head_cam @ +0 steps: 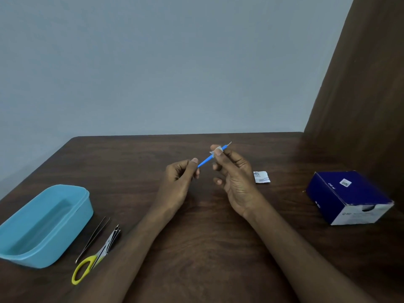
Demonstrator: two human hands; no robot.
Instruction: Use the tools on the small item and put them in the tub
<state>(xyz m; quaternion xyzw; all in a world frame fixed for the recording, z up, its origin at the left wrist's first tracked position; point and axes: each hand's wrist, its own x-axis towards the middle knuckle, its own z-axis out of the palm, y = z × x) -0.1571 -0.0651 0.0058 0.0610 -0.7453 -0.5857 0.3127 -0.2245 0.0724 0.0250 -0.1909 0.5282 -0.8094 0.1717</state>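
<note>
- The left hand [179, 180] is raised above the middle of the dark wooden table [196, 248], with thumb and forefinger pinching the lower end of a thin blue tool [206, 159].
- The right hand [234, 171] pinches the same blue tool near its upper end, where a small pale scrap [215, 150] is pressed against the shaft under the fingertips; the other fingers curl loosely.
- The blue tool slants from 7 o'clock up to 1 o'clock, clear of the tabletop, and its fine metal tip [228, 144] sticks out past the right fingers toward the table's far edge.
- A small torn white packet [261, 177] lies flat at 3 o'clock from the right hand, near it but apart.
- A dark blue box [347, 196] sits well off at 3 o'clock, close to the table's right side and the brown curtain [360, 95].
- A light blue tub [43, 224] sits at 8 o'clock from the left hand, right at the table's left edge.
- Tweezers [94, 238] and yellow-handled scissors [91, 262] lie just beside the tub at its 3 o'clock, the scissors touching the left forearm.
- Bare tabletop stretches between the forearms and from the hands back to the far edge at 12 o'clock.
</note>
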